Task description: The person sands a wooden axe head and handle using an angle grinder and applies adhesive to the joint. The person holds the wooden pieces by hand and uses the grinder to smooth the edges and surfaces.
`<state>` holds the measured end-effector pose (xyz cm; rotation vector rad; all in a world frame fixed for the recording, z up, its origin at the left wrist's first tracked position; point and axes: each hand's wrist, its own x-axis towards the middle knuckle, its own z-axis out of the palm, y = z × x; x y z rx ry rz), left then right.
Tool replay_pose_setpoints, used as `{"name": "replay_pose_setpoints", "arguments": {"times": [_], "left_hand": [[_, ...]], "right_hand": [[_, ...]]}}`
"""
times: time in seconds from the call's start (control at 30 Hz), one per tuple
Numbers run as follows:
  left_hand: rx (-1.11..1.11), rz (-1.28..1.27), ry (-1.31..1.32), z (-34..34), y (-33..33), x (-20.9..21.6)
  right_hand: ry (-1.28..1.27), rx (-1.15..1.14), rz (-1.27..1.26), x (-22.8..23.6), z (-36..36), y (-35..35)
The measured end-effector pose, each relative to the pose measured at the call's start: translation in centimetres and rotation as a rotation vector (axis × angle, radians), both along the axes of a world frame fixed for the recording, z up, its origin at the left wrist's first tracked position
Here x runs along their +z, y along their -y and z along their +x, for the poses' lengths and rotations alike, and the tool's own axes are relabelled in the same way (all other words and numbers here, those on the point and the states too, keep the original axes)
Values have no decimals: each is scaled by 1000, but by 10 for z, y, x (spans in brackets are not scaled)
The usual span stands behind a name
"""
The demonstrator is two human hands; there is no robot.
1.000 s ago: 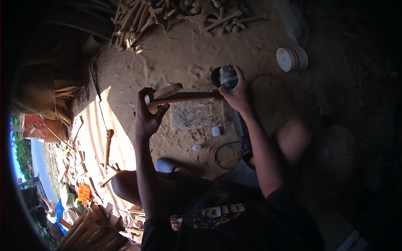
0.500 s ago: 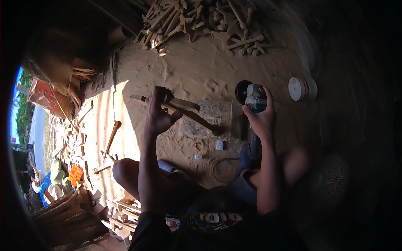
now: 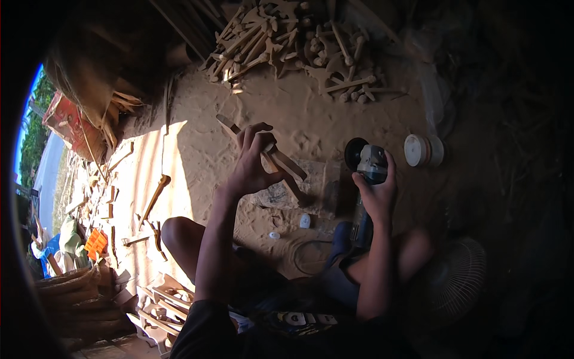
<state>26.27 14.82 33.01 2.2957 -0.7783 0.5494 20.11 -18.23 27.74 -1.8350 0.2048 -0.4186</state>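
Note:
My left hand (image 3: 251,164) is closed on a forked wooden piece (image 3: 292,168). One end sticks up past my fingers, and two arms slant down to the right over a pale, worn block (image 3: 323,179) on the ground. My right hand (image 3: 381,194) wraps around the body of an angle grinder (image 3: 373,158), thumb on its near side. The grinder's round black disc (image 3: 356,153) faces up and left, apart from the wood. My palm hides part of the wooden piece.
A heap of carved wooden pieces (image 3: 257,42) lies at the far side. To the right are a white tub (image 3: 415,150) and a round wire fan guard (image 3: 460,275). A small white container (image 3: 305,221) and a cable loop (image 3: 314,257) lie near my legs. More wood pieces (image 3: 161,305) are stacked lower left.
The wooden piece has turned in my left hand from nearly level to a steeper slant, and my fingers have lifted and spread somewhat. My right hand keeps the grinder. The whole view has shifted slightly.

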Motion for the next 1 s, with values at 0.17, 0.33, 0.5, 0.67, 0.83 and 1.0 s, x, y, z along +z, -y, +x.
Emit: {"name": "replay_pose_setpoints", "arguments": {"times": [0.17, 0.33, 0.5, 0.67, 0.83, 1.0], "left_hand": [[65, -73, 38, -3, 5, -14], [19, -71, -41, -1, -2, -8], [146, 162, -21, -7, 5, 6], [218, -106, -36, 6, -12, 2], [407, -71, 22, 13, -20, -7], [281, -148, -321, 35, -19, 0]], "right_hand": [[63, -41, -112, -5, -11, 14], [50, -53, -98, -4, -18, 17], [34, -49, -74, -2, -21, 21], [50, -49, -45, 3, -23, 19], [72, -45, -31, 8, -27, 23], [58, -104, 22, 14, -35, 41]]}}
